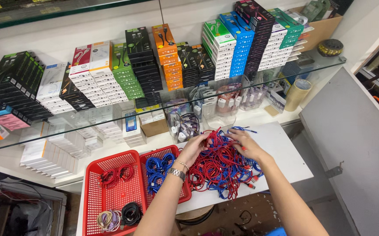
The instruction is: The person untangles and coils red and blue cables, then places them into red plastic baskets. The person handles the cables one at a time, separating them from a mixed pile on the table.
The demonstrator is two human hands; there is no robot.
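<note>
**Hands deep in a cable tangle**

Big red-and-blue cable pile [222, 168] sits on the white table [285, 150], right of two red baskets [111, 192]. Left hand [194, 147] and right hand [245, 143] both pinch strands on top.

Two red baskets [111, 192] sit side by side, two hands [196, 146] work in one tangled heap of red and blue cables [220, 168], and one tape roll [297, 94] stands behind the glass shelf [67, 126].
</note>
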